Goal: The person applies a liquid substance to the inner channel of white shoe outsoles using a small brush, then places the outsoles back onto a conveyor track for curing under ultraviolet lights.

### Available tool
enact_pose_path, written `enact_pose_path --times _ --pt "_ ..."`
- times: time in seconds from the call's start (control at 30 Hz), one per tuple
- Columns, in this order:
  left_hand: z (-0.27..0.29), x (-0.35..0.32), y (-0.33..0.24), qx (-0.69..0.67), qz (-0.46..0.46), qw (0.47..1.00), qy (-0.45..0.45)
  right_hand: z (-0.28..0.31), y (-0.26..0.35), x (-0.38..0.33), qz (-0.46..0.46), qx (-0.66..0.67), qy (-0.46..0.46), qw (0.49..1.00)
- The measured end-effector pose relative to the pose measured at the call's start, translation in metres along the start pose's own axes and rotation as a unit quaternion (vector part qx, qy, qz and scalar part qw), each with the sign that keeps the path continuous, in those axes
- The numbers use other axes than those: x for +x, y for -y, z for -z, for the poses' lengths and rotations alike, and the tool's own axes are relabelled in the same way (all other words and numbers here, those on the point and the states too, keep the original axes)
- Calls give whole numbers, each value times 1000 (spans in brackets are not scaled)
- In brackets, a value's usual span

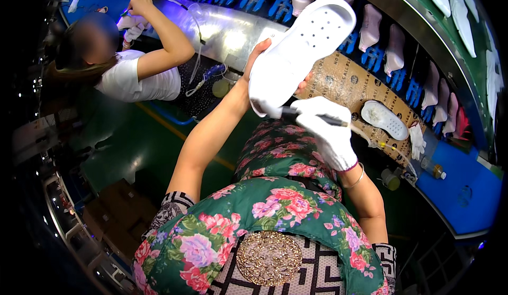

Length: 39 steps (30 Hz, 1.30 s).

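My bare left hand (pixel 256 57) grips a large white shoe sole (pixel 280 72) from behind. Its thumb shows on the left edge and fingertips on the right. The sole is tilted, with small holes in its upper, wider end. My right hand (pixel 327 136), in a white knit glove, is closed around a black pen-like tool (pixel 333 119). The tool's tip is at the sole's lower end; whether it touches is hard to tell. A thin pale tube (pixel 362 135) runs from near my right hand toward the bench.
Another white sole (pixel 384 119) and a white glove (pixel 417 141) lie on the brown-papered bench (pixel 338 75). A conveyor carries several shoe lasts (pixel 395 48) on blue holders. A small bottle (pixel 434 168) lies on the blue surface at right. A co-worker (pixel 143 72) works at left.
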<state>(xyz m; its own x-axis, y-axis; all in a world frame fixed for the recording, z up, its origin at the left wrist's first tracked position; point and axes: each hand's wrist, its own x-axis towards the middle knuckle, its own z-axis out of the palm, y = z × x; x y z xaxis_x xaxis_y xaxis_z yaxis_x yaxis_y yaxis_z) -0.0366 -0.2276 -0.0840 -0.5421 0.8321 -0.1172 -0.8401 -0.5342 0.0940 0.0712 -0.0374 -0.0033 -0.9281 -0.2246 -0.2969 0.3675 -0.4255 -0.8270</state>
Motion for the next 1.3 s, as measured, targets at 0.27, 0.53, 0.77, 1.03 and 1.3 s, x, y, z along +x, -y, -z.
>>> enact_pose_path --times 0.27,0.53,0.77,1.03,1.3 --pt "-9 -19 52 -15 -54 991 -125 47 39 51 299 -449 -104 836" --pt "-12 -20 44 -27 -72 988 -131 25 23 44 461 -577 -45 673" --pt "-18 -12 5 -43 -44 997 -52 3 18 15 308 -399 23 863" --pt "-46 8 -24 147 -37 988 38 -16 9 3 355 -375 148 843" --pt "-57 1 -28 133 -32 991 -15 -14 14 17 342 -390 132 845"
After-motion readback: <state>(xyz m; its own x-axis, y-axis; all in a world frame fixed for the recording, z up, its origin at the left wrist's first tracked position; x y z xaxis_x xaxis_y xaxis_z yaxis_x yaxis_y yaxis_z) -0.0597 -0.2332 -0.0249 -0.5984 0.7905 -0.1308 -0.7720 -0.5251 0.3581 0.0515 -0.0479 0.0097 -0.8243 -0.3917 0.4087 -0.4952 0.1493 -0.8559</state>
